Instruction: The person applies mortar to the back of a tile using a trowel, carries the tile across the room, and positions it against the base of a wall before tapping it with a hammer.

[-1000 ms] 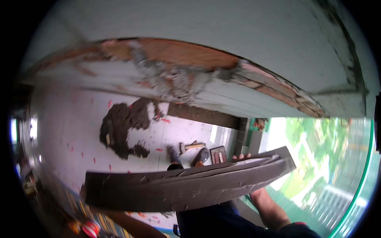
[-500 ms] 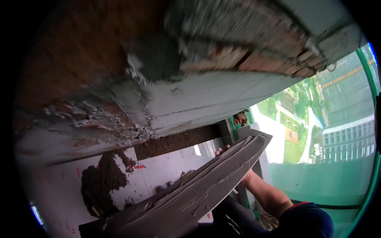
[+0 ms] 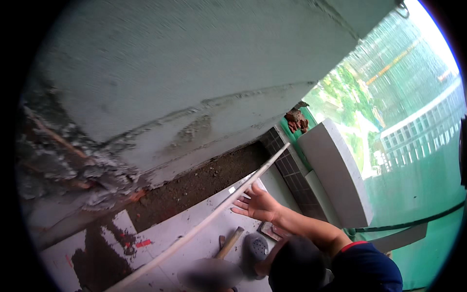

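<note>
A long thin board or tile (image 3: 204,225) is seen nearly edge-on as a pale strip, running from the lower left up to the tiled corner at the right. My right hand (image 3: 259,204) is beside its upper part, palm turned up and fingers spread. The fingertips reach the strip's edge; whether they bear its weight I cannot tell. My left hand is out of sight. Below lies a white slab floor (image 3: 165,265) with dark wet mortar (image 3: 99,255) heaped on it at the left.
A rough grey wall (image 3: 204,63) fills the upper side, with a dirt-filled gap (image 3: 194,187) along its foot. A wooden-handled hammer (image 3: 230,243) lies near a grey clog (image 3: 256,247). To the right are dark tiles (image 3: 289,170), a pale block (image 3: 335,170) and green netting (image 3: 413,209).
The board has turned from showing its broad grey, ridged face to nearly edge-on. My right hand has come from under it to its side, and the fingers seen over its far edge are gone.
</note>
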Available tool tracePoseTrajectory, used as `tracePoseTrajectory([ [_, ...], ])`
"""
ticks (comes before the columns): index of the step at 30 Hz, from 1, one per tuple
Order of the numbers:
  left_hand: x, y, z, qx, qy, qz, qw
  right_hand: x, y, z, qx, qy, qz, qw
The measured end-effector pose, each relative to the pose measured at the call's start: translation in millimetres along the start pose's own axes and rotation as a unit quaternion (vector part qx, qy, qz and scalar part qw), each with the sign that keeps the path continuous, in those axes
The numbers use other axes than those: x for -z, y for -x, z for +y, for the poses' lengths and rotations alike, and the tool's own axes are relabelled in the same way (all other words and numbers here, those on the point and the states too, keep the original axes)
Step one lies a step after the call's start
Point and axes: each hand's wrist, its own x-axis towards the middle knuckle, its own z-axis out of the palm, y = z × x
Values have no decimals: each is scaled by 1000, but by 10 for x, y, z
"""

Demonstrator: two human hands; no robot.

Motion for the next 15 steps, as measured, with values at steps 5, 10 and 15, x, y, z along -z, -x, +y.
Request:
tracePoseTrajectory([
  [5, -376, 911, -832, 54, -122, -99, 986, 280, -606, 135, 71, 131, 140, 979],
  [10, -1110, 1177, -619, 332, 134, -105, 928, 494, -965, 117, 67, 161, 229, 958],
  [15, -1423, 1265, -651, 366, 102, -167, 910, 765, -1298, 61, 123, 183, 244, 944],
])
